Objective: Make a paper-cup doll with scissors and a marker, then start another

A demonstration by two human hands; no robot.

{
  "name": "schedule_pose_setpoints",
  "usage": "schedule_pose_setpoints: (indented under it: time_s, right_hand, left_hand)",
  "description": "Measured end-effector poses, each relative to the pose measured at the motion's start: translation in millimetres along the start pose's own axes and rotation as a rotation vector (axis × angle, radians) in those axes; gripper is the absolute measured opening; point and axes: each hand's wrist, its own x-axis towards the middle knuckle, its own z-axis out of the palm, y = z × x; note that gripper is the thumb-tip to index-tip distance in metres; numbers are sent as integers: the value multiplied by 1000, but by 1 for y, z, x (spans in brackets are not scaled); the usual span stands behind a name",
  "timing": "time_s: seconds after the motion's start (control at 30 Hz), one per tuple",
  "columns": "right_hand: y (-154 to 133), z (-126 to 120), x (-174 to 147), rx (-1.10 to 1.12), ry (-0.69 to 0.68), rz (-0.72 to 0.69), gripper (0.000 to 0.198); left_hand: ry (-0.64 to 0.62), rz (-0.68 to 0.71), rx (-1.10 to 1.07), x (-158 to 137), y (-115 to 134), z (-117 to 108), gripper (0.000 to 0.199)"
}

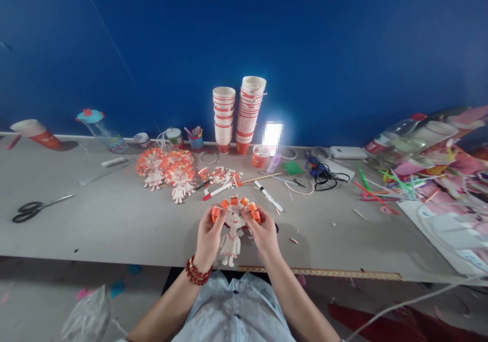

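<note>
Between my two hands is a paper doll [230,244] with a drawn face, a white dress with red trim and a fan of curled orange strips around its head. My left hand [210,232] pinches the curls on the left side of the head, a beaded bracelet on its wrist. On the other side, my right hand [264,231] closes its thumb and fingers on the right-hand curls. The doll's body hangs down over the table's near part. Farther left lie several finished-looking paper dolls [179,177] with the same orange curls.
Two tall stacks of paper cups [224,121] stand by the blue wall near a bright lamp [272,137]. Markers [269,197] and paper scraps [221,175] lie beyond my hands. Scissors [32,211] rest at left. Craft materials [450,172] pile up at right. A wooden ruler-like strip [324,273] runs along the front edge.
</note>
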Motion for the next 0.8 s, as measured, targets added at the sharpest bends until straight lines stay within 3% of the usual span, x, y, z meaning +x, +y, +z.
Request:
schedule_pose_setpoints:
  time_s: [0.17, 0.4, 0.63, 0.8]
  right_hand:
    - [3, 4, 1, 169, 28, 121, 38]
    - [-1, 3, 0, 149, 30, 89, 36]
    - [-2, 12, -1, 408, 41, 166, 34]
    - [-1, 9, -2, 385, 53, 146, 31]
  left_hand:
    - [-56, -246, -204, 1, 8, 5, 33]
    - [-35, -182, -147, 9, 12, 3, 34]
    - [-98, -366, -358, 4, 9, 15, 33]
    - [-107, -318, -389, 1, 9, 18, 33]
